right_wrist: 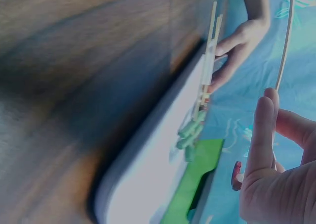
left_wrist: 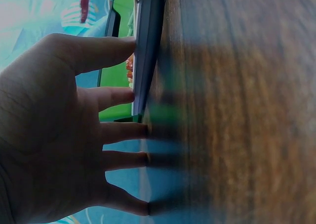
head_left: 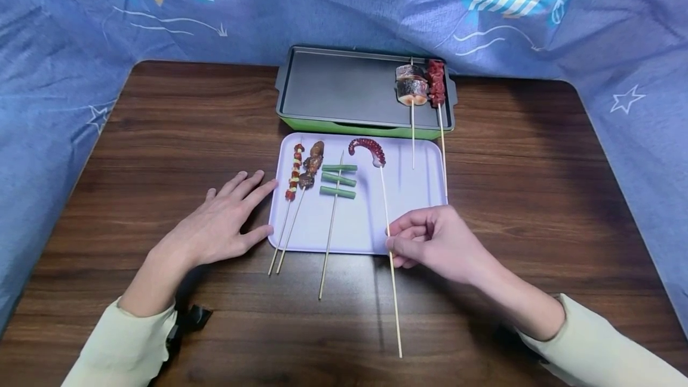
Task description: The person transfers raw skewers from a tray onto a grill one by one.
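Right of centre: tentacle skewer [head_left: 378, 154], clamped in fingers of right hand [head_left: 432, 240]; left of centre: left hand [head_left: 226, 220], fingers apart, touching lilac tray [head_left: 360, 229]. Upper centre: griddle [head_left: 344, 85].

1. Behind tray [head_left: 357, 235]: grill [head_left: 344, 88].
2. On grill's right end: fish skewer [head_left: 412, 91], meat skewer [head_left: 436, 83] (farthest right).
3. On tray, from left: paired skewers [head_left: 294, 172], bean skewer [head_left: 338, 179].
4. Further right, above tray: tentacle skewer [head_left: 384, 199], in right hand [head_left: 432, 240].
5. At tray's left edge: left hand [head_left: 226, 220].

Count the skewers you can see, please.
6: red-yellow skewer, brown skewer and green skewer on the tray; tentacle skewer in the right hand; fish skewer and dark-red skewer on the grill.
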`<action>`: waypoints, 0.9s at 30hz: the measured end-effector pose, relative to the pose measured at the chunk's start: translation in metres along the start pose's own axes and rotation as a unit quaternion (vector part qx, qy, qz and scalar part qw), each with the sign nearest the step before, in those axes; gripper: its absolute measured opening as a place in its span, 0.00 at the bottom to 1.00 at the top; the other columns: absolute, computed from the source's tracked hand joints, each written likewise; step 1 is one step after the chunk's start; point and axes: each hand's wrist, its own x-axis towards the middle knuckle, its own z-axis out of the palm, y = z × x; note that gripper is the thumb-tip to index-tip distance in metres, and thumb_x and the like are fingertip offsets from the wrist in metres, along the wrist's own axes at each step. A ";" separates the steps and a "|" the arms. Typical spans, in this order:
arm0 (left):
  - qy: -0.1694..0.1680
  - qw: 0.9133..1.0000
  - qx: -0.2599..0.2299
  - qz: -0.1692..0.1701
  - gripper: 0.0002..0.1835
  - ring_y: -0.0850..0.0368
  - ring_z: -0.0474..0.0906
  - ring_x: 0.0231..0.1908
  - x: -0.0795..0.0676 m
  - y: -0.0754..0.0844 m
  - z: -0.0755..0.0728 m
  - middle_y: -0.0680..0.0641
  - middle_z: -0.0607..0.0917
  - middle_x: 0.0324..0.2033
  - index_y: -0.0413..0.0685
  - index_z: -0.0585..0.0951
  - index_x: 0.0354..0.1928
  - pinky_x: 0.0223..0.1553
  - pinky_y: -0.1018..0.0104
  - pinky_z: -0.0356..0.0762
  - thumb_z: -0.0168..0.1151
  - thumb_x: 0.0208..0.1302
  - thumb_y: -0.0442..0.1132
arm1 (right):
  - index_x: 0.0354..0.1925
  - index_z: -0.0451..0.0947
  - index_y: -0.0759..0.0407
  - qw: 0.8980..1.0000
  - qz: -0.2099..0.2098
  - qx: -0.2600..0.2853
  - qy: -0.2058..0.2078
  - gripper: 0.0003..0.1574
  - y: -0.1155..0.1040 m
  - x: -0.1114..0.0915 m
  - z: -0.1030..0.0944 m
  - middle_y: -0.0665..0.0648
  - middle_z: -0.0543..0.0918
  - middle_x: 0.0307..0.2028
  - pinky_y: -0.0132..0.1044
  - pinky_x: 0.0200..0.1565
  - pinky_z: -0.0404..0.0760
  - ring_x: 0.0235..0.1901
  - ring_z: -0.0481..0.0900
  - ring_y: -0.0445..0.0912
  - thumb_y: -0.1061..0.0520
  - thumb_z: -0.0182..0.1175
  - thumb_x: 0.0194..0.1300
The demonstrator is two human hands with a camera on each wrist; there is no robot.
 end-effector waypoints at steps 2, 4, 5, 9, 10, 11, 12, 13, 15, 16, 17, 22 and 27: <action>0.001 1.000 0.000 0.001 0.41 0.35 0.45 0.73 0.000 0.000 0.000 0.39 0.52 0.75 0.56 0.53 0.78 0.56 0.20 0.51 0.54 0.69 0.60 | 0.39 0.79 0.76 1.000 -0.012 0.000 -0.002 0.11 -0.005 -0.001 0.000 0.63 0.85 0.27 0.43 0.32 0.85 0.26 0.86 0.50 0.66 0.65 0.61; 0.001 1.000 0.001 0.000 0.41 0.35 0.45 0.73 0.000 0.000 0.000 0.39 0.52 0.75 0.56 0.53 0.78 0.56 0.21 0.51 0.54 0.69 0.60 | 0.39 0.79 0.76 1.000 -0.021 0.000 -0.002 0.11 -0.011 -0.001 0.000 0.63 0.85 0.27 0.44 0.32 0.85 0.25 0.86 0.50 0.67 0.65 0.61; 0.001 1.000 0.001 0.000 0.41 0.35 0.45 0.73 0.000 0.000 0.000 0.39 0.52 0.75 0.56 0.53 0.78 0.56 0.21 0.51 0.55 0.69 0.60 | 0.40 0.79 0.76 1.000 -0.022 0.002 -0.001 0.11 -0.014 -0.001 0.000 0.63 0.85 0.27 0.44 0.32 0.85 0.25 0.86 0.50 0.67 0.65 0.61; 0.001 1.000 0.002 0.000 0.41 0.35 0.45 0.73 0.000 0.000 0.000 0.39 0.52 0.75 0.56 0.53 0.78 0.56 0.20 0.51 0.55 0.68 0.60 | 0.40 0.79 0.76 1.000 -0.029 0.002 0.003 0.11 -0.026 0.003 -0.003 0.63 0.86 0.28 0.45 0.33 0.85 0.26 0.86 0.51 0.67 0.65 0.61; 0.001 1.000 0.002 0.000 0.41 0.35 0.45 0.73 0.001 0.000 0.000 0.39 0.52 0.75 0.56 0.53 0.78 0.56 0.20 0.51 0.55 0.68 0.60 | 0.40 0.80 0.75 0.999 -0.032 -0.002 0.006 0.11 -0.028 0.005 -0.003 0.63 0.86 0.27 0.45 0.33 0.85 0.26 0.86 0.51 0.66 0.65 0.61; 0.002 1.000 0.002 0.000 0.41 0.35 0.45 0.73 0.001 0.000 0.000 0.39 0.52 0.75 0.57 0.53 0.78 0.56 0.20 0.51 0.55 0.68 0.60 | 0.40 0.80 0.75 0.999 -0.036 -0.006 0.009 0.11 -0.031 0.007 -0.004 0.63 0.86 0.27 0.45 0.33 0.85 0.26 0.86 0.51 0.66 0.65 0.61; 0.002 1.000 0.003 0.000 0.42 0.35 0.45 0.73 0.001 0.000 0.001 0.39 0.52 0.75 0.57 0.53 0.78 0.56 0.20 0.51 0.55 0.68 0.60 | 0.39 0.80 0.75 0.999 -0.042 -0.012 0.013 0.11 -0.033 0.010 -0.005 0.62 0.86 0.27 0.45 0.33 0.85 0.26 0.86 0.51 0.66 0.66 0.61; 0.002 1.000 0.003 0.000 0.42 0.35 0.45 0.73 0.001 0.000 0.001 0.39 0.52 0.75 0.57 0.53 0.78 0.56 0.20 0.51 0.55 0.68 0.60 | 0.39 0.81 0.74 0.999 -0.048 -0.020 0.017 0.11 -0.035 0.012 -0.006 0.62 0.86 0.27 0.44 0.32 0.85 0.26 0.86 0.50 0.66 0.66 0.61; 0.003 1.000 0.003 0.000 0.42 0.35 0.45 0.73 0.000 0.000 0.001 0.39 0.53 0.75 0.57 0.52 0.78 0.56 0.20 0.51 0.55 0.68 0.60 | 0.39 0.81 0.74 0.998 -0.055 -0.029 0.026 0.10 -0.039 0.018 -0.008 0.62 0.86 0.27 0.45 0.32 0.85 0.26 0.86 0.50 0.65 0.66 0.61; 0.003 1.000 0.003 0.000 0.42 0.35 0.45 0.73 0.000 0.000 0.001 0.39 0.53 0.75 0.57 0.52 0.78 0.56 0.20 0.51 0.55 0.68 0.60 | 0.39 0.81 0.74 0.998 -0.056 -0.029 0.030 0.10 -0.041 0.021 -0.010 0.62 0.86 0.27 0.46 0.32 0.85 0.26 0.87 0.50 0.66 0.66 0.61; 0.004 1.000 0.003 0.000 0.42 0.35 0.45 0.73 0.000 0.000 0.001 0.39 0.53 0.75 0.57 0.52 0.78 0.56 0.20 0.51 0.55 0.68 0.60 | 0.39 0.81 0.75 0.998 -0.054 -0.027 0.035 0.10 -0.042 0.024 -0.011 0.62 0.87 0.28 0.46 0.32 0.85 0.26 0.87 0.50 0.66 0.66 0.61; 0.007 1.000 0.003 0.000 0.42 0.35 0.46 0.73 -0.001 0.000 0.001 0.39 0.53 0.75 0.57 0.52 0.78 0.55 0.20 0.52 0.55 0.68 0.60 | 0.41 0.79 0.76 0.997 -0.048 -0.024 0.052 0.12 -0.050 0.043 -0.019 0.63 0.86 0.28 0.49 0.34 0.85 0.26 0.87 0.49 0.66 0.65 0.62; 0.008 1.000 0.002 0.001 0.42 0.35 0.46 0.73 -0.001 0.000 0.002 0.40 0.53 0.75 0.58 0.52 0.78 0.55 0.20 0.52 0.55 0.68 0.61 | 0.43 0.79 0.75 0.997 -0.033 -0.019 0.069 0.14 -0.056 0.063 -0.031 0.62 0.87 0.29 0.46 0.35 0.85 0.27 0.87 0.48 0.65 0.66 0.62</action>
